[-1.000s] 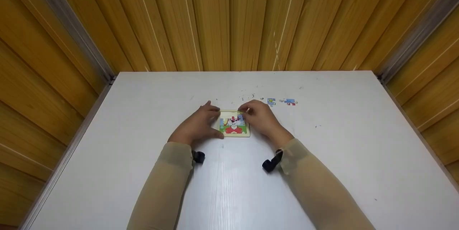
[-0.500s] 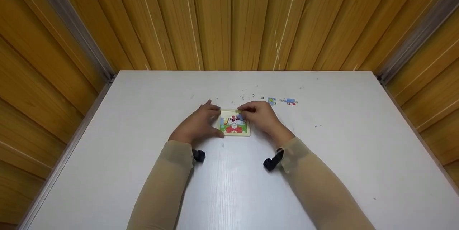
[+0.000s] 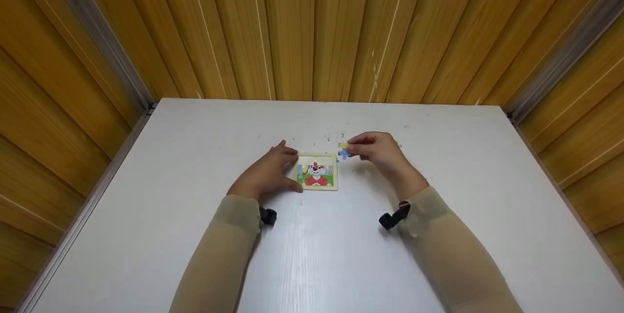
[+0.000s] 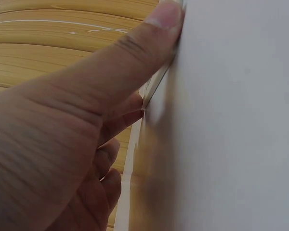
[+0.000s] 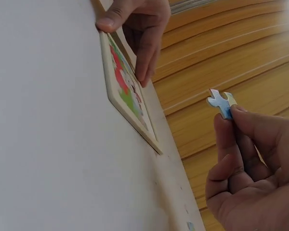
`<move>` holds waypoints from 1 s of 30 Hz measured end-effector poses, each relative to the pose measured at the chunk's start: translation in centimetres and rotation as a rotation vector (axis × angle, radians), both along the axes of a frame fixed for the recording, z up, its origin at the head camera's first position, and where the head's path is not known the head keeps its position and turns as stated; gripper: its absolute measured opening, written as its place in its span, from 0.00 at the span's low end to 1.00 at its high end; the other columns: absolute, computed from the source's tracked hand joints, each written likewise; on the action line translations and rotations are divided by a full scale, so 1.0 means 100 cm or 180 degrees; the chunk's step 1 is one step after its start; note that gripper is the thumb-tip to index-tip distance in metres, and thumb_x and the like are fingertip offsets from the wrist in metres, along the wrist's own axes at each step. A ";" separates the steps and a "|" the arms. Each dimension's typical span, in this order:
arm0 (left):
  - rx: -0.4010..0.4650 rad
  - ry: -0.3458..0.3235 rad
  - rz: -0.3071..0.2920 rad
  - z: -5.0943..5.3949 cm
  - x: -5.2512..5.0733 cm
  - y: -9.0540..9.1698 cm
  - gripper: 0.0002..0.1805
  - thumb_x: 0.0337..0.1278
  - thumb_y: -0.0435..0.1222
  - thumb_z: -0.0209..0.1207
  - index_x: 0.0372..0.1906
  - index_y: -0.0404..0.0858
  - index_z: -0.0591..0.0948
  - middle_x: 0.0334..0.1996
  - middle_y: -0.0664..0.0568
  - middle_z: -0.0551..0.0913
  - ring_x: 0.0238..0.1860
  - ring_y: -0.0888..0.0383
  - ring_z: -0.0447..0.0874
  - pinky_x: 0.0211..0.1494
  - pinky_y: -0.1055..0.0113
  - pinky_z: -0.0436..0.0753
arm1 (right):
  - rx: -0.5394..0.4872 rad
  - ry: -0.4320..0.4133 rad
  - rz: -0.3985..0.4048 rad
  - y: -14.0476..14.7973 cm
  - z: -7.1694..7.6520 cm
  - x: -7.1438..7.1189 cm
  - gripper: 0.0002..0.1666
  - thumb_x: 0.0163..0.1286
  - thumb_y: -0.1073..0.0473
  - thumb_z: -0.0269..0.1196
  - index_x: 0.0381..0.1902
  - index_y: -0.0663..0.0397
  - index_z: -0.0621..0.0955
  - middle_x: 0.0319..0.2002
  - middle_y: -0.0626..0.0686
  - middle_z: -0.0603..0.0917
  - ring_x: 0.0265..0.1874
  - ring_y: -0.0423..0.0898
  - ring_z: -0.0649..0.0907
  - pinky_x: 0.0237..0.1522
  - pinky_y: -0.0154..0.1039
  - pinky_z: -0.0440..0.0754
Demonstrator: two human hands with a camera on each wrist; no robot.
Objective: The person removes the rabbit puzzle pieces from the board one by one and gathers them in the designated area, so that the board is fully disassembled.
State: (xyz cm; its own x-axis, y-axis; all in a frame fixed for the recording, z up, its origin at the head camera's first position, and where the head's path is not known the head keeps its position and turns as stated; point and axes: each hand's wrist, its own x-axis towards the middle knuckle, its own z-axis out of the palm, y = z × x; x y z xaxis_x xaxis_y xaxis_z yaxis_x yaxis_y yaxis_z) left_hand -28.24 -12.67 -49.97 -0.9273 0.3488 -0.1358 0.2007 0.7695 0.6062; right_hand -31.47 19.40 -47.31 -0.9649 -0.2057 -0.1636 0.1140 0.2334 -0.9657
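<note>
A small wooden puzzle tray (image 3: 336,171) lies flat on the white table, its lower part filled with a cartoon animal in red on green. Bare wood shows along its far side. My left hand (image 3: 268,169) grips the tray's left side, thumb (image 4: 159,24) at the near corner and fingers at the far one. Just beyond the tray's right edge, my right hand (image 3: 385,154) pinches a light blue and yellow jigsaw piece (image 5: 222,103) between thumb and fingertips. The right wrist view shows this piece lifted off the table.
Part of another loose piece (image 5: 190,225) shows at the bottom of the right wrist view. Small dark specks mark the white table (image 3: 312,254) behind the tray. Wood-patterned walls (image 3: 292,30) enclose the back and sides.
My right hand has moved right, off the tray's far right corner, carrying the jigsaw piece with it. It now covers the loose pieces behind. My left hand still grips the tray.
</note>
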 end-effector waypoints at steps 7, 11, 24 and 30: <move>0.0012 -0.0016 0.0017 0.002 0.003 -0.001 0.52 0.50 0.44 0.90 0.81 0.38 0.79 0.86 0.50 0.73 0.96 0.48 0.46 0.97 0.47 0.58 | -0.0592 -0.0121 -0.0293 0.049 -0.001 0.001 0.07 0.80 0.61 0.73 0.52 0.53 0.90 0.45 0.45 0.91 0.44 0.40 0.90 0.50 0.33 0.86; -0.0024 -0.0002 -0.0014 0.003 0.004 -0.001 0.52 0.50 0.44 0.89 0.81 0.38 0.79 0.87 0.50 0.72 0.96 0.48 0.45 0.97 0.48 0.58 | -0.0558 -0.0323 -0.0464 0.067 -0.004 -0.005 0.10 0.81 0.58 0.73 0.55 0.50 0.89 0.49 0.44 0.89 0.47 0.41 0.87 0.51 0.32 0.85; -0.0058 -0.0012 -0.0041 0.006 -0.002 -0.003 0.53 0.52 0.46 0.89 0.82 0.38 0.78 0.87 0.49 0.72 0.97 0.48 0.44 0.97 0.46 0.56 | -0.0408 -0.0462 -0.1124 0.124 -0.009 -0.023 0.20 0.82 0.57 0.72 0.66 0.52 0.83 0.52 0.42 0.86 0.53 0.41 0.85 0.59 0.33 0.86; -0.0076 0.0032 -0.0067 0.006 0.000 -0.003 0.53 0.52 0.47 0.89 0.82 0.39 0.78 0.87 0.49 0.71 0.97 0.47 0.45 0.97 0.46 0.57 | 0.0238 -0.0107 -0.1238 0.131 -0.015 -0.022 0.20 0.82 0.57 0.72 0.66 0.59 0.85 0.44 0.38 0.86 0.41 0.36 0.85 0.43 0.30 0.83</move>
State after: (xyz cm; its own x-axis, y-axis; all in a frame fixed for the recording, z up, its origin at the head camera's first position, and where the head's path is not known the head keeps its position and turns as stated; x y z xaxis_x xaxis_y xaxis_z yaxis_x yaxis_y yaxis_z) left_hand -28.23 -12.98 -49.36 -0.9211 0.3650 -0.1351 0.2229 0.7793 0.5857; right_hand -33.65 32.52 -48.86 -0.9623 0.1876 -0.1970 0.2389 0.2363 -0.9418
